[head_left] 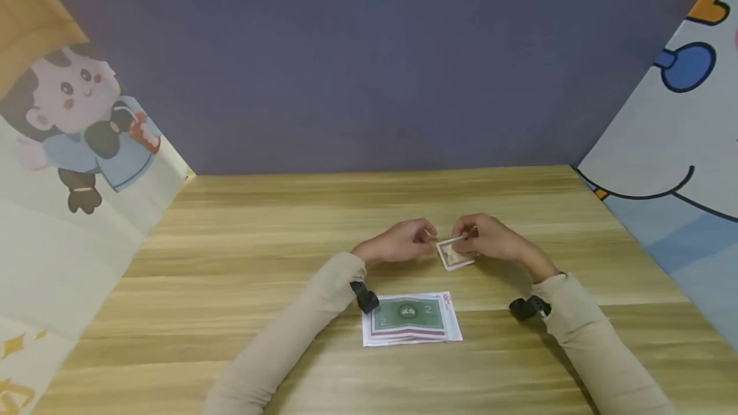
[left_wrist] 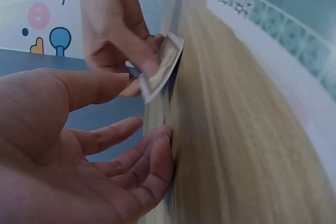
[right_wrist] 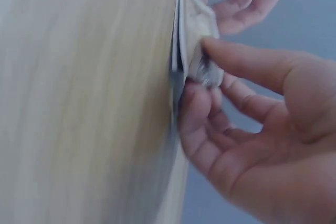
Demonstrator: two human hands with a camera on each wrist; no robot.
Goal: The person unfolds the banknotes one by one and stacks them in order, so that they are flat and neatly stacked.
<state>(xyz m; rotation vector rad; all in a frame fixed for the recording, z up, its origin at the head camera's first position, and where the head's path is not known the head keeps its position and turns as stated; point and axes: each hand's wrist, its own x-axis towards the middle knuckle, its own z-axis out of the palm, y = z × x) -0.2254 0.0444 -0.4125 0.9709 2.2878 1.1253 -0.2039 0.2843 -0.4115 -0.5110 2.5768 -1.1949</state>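
Observation:
My right hand (head_left: 492, 235) pinches a small stack of cards (head_left: 452, 257) between thumb and fingers, just above the wooden table. The top card has a pale border and a brownish pattern. In the right wrist view the cards (right_wrist: 197, 22) show as separate thin layers, slightly fanned at one edge. My left hand (head_left: 406, 240) is close to the cards' left side with loosely bent fingers and holds nothing. In the left wrist view, a gap shows between the left hand (left_wrist: 79, 145) and the cards (left_wrist: 164, 69).
Nearer the body, green play banknotes (head_left: 407, 314) printed with a 2 lie on a white paper or packet (head_left: 454, 328). The wooden table (head_left: 277, 210) meets a dark grey-blue panel (head_left: 369, 69) at the back. Cartoon-printed panels stand at both sides.

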